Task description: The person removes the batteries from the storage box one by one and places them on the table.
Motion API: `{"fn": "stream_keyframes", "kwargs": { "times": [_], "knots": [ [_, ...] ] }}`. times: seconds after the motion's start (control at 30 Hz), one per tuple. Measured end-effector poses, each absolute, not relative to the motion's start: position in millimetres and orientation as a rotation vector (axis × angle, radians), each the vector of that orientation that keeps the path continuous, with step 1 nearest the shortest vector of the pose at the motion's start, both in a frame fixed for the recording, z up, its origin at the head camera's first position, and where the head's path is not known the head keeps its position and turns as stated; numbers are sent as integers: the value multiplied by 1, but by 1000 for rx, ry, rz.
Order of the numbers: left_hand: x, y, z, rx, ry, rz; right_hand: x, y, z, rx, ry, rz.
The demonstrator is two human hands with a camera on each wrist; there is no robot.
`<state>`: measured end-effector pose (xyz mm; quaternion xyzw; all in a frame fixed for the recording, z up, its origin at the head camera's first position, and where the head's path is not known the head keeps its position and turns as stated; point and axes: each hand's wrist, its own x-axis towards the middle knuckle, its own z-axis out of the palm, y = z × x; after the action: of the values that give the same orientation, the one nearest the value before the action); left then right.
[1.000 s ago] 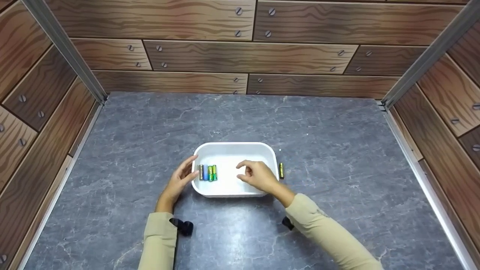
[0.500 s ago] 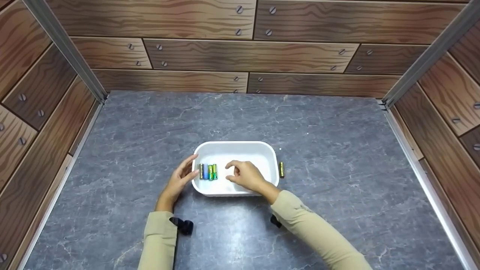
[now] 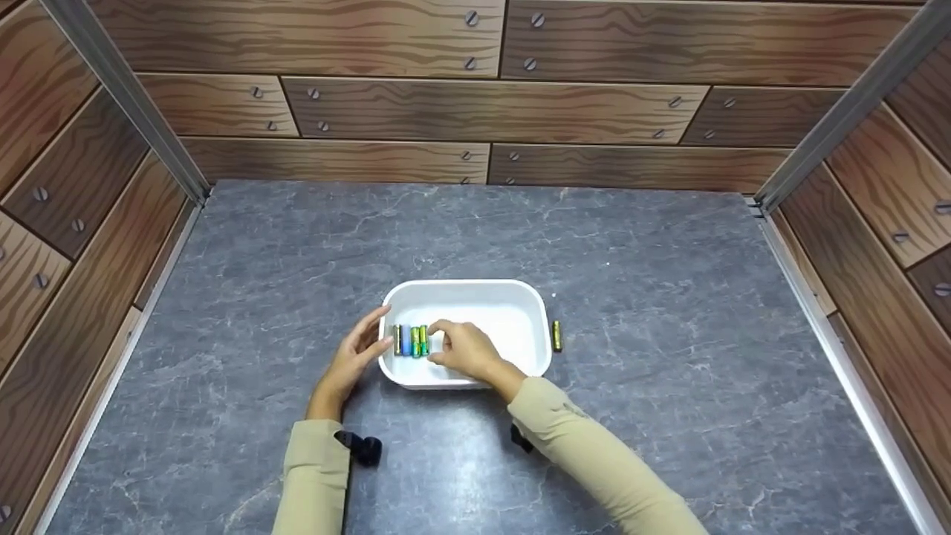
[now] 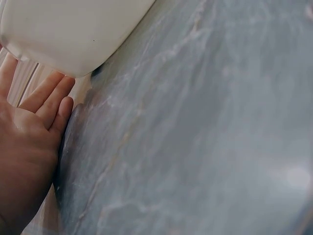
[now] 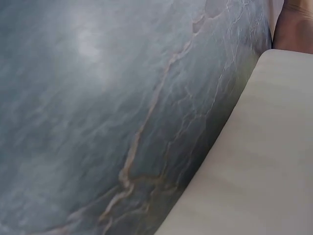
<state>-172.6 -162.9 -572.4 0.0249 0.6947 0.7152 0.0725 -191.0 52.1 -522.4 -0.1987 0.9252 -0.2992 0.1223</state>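
A white tray stands on the table with several batteries side by side at its left end. They are brown, blue and green. My left hand rests at the tray's left rim, thumb and forefinger spread over it. In the left wrist view, the fingers of that hand are nearly straight, tips right at the tray's corner. My right hand reaches into the tray with thumb and forefinger apart, tips beside the rightmost green battery. Nothing shows between them.
One dark battery with a yellow-green band lies on the table just outside the tray's right side. Wood-patterned walls enclose the grey marbled table. In the right wrist view, a beige sleeve fills the lower right.
My right hand has moved left across the tray, from its right half up to the row of batteries. The left hand and the tray have stayed in place.
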Motion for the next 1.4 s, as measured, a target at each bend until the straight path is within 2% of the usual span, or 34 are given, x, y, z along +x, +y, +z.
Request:
{"fn": "stream_keyframes", "kwargs": {
  "times": [0.83,1.4],
  "knots": [
    [-172,-163,-573,123,2045,2180,-201,38,-530,-556,2712,-685],
    [-173,-163,-573,106,2082,2164,-201,38,-518,-577,2673,-668]
  ]
}}
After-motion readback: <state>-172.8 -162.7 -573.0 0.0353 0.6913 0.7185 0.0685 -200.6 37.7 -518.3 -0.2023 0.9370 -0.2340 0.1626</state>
